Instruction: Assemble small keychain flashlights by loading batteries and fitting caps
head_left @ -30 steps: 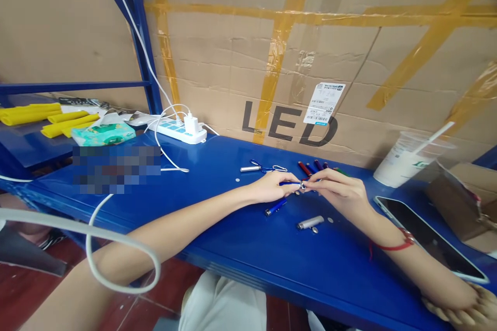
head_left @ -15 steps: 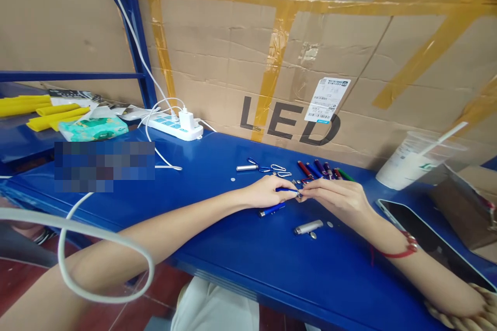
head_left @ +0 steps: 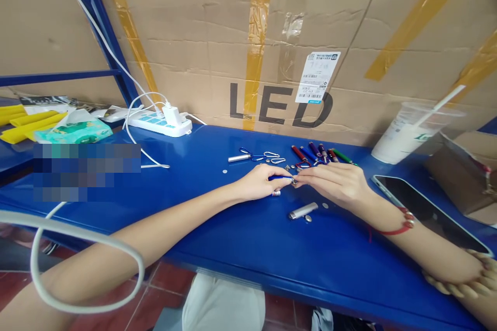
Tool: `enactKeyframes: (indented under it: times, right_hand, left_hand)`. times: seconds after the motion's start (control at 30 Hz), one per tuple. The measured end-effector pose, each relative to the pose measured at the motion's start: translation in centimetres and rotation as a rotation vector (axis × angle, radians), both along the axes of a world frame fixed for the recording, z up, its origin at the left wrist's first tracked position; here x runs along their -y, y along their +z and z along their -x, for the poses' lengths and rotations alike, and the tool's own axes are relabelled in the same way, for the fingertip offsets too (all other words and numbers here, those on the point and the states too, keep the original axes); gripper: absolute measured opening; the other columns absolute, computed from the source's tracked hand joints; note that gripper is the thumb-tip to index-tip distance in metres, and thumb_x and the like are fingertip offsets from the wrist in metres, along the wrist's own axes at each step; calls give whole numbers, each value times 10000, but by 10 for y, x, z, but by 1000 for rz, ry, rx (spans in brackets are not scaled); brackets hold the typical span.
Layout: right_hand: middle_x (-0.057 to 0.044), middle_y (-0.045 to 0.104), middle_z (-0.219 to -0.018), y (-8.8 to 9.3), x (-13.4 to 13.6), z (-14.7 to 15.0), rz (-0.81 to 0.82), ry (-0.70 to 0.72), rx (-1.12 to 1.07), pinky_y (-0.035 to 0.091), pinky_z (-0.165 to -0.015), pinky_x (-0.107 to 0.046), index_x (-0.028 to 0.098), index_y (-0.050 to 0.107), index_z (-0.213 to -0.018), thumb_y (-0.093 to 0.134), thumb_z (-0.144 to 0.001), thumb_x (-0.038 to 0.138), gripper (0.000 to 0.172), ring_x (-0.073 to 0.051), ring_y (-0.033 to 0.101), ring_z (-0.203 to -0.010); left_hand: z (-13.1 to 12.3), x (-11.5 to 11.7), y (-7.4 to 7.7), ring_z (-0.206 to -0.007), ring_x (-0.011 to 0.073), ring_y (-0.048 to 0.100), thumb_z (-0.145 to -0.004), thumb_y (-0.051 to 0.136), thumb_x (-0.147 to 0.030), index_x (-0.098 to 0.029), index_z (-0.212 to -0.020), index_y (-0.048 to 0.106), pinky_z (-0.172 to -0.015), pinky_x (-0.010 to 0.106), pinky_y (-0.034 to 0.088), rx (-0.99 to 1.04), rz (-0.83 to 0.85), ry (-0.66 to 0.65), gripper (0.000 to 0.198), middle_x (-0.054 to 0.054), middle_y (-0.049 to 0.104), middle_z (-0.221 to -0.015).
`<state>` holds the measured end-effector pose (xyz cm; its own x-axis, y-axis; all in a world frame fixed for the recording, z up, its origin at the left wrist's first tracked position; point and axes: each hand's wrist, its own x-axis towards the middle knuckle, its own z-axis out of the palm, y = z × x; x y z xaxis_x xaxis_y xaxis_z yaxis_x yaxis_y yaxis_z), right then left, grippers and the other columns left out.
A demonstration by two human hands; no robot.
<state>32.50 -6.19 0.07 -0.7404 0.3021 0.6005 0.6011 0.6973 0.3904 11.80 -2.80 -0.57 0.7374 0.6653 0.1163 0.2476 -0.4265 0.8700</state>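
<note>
My left hand [head_left: 256, 182] is closed around a slim blue mini flashlight [head_left: 280, 177], held level just above the table. The fingertips of my right hand [head_left: 341, 182] pinch a small metal piece [head_left: 294, 181] at the flashlight's right end; whether it is attached is too small to tell. Partly hidden under my left hand is a small silver-and-white end of a tube [head_left: 276, 194]. Nearer me lies a silver mini flashlight [head_left: 303, 211], with a button cell [head_left: 308, 219] and a pale disc [head_left: 325, 206] beside it.
Several coloured mini flashlights [head_left: 298, 155] lie behind my hands, with carabiner clips [head_left: 274, 158] and a silver flashlight [head_left: 239, 158]. On the right stand a plastic cup [head_left: 399, 134] and a phone [head_left: 427, 212]. A power strip [head_left: 159, 123] and a looping white cable [head_left: 142, 269] are left.
The view has shifted slightly. Both hands stay together at the blue flashlight's end. The blue tube seen below my left hand is now mostly covered, with only its end showing.
</note>
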Motion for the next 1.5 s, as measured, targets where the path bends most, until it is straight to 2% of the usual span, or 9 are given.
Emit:
enactKeyframes:
  times: [0.23, 0.5, 0.6, 0.73, 0.9, 1.13, 1.27, 1.37, 1.5]
  right_hand:
    - [-8, 714, -800, 4, 2, 6, -111, 77, -14, 495, -644, -190, 182, 631, -882, 547, -833, 143, 104, -100, 658, -703]
    - [-12, 713, -790, 4, 4, 9, -123, 56, -86, 513, -652, -183, 196, 643, -833, 593, -810, 213, 58, -104, 662, -682]
    - [-14, 712, -777, 3, 4, 11, -113, 19, -113, 504, -602, -179, 187, 646, -803, 591, -805, 190, 55, -102, 656, -647]
    - [-19, 706, -745, 2, 4, 14, -66, -4, -200, 484, -551, -174, 171, 634, -744, 581, -798, 150, 78, -101, 651, -630]
    - [-28, 695, -736, -1, 4, 20, 78, -12, -351, 487, -578, -182, 161, 642, -729, 571, -803, 164, 103, -109, 645, -652]
    - [-16, 661, -691, -3, 5, 29, 420, -125, -650, 464, -568, -211, 190, 680, -688, 582, -804, 272, 173, -114, 605, -620]
    - [-26, 652, -686, 0, 6, 32, 608, -178, -773, 449, -509, -214, 196, 695, -669, 568, -803, 353, 243, -119, 587, -570]
    - [-34, 647, -729, 2, 8, 35, 769, -153, -851, 452, -478, -210, 179, 692, -680, 535, -813, 389, 294, -98, 568, -494]
    - [-45, 638, -789, 3, 9, 37, 930, -88, -909, 451, -441, -205, 153, 685, -721, 502, -822, 409, 331, -77, 549, -432]
  left_hand:
    - [1, 1, 2, -542, 83, 471, -824, 455, -231, -82, -862, 633, -584, 195, 410, 42, -35, -25, 234, -12, 518, -606]
    - [2, 0, 3, -586, 88, 472, -834, 441, -227, -111, -702, 621, -670, 198, 402, 75, -112, -74, 251, -12, 532, -612]
    - [2, -1, 4, -614, 99, 495, -839, 449, -235, -111, -734, 642, -703, 208, 407, 78, -130, -48, 253, -6, 556, -623]
    - [0, -1, 3, -623, 109, 512, -831, 483, -250, -101, -905, 660, -684, 215, 418, 86, -127, -12, 243, 2, 580, -632]
    - [0, -2, 2, -663, 123, 534, -828, 496, -243, -101, -922, 664, -703, 225, 422, 122, -189, 16, 239, 12, 600, -647]
    - [-2, 1, 6, -737, 152, 567, -822, 497, -242, -126, -811, 652, -777, 263, 421, 103, -256, 93, 194, 27, 621, -685]
    - [-4, 3, 6, -702, 151, 561, -818, 499, -256, -130, -899, 615, -749, 277, 428, 119, -188, 152, 189, 14, 591, -661]
    - [-3, 4, 6, -699, 144, 556, -823, 505, -261, -155, -1108, 521, -751, 279, 421, 153, -143, 160, 305, -7, 566, -663]
    - [-3, 3, 9, -653, 129, 522, -844, 476, -301, -144, -985, 586, -720, 273, 420, 170, -176, 169, 239, 5, 546, -683]
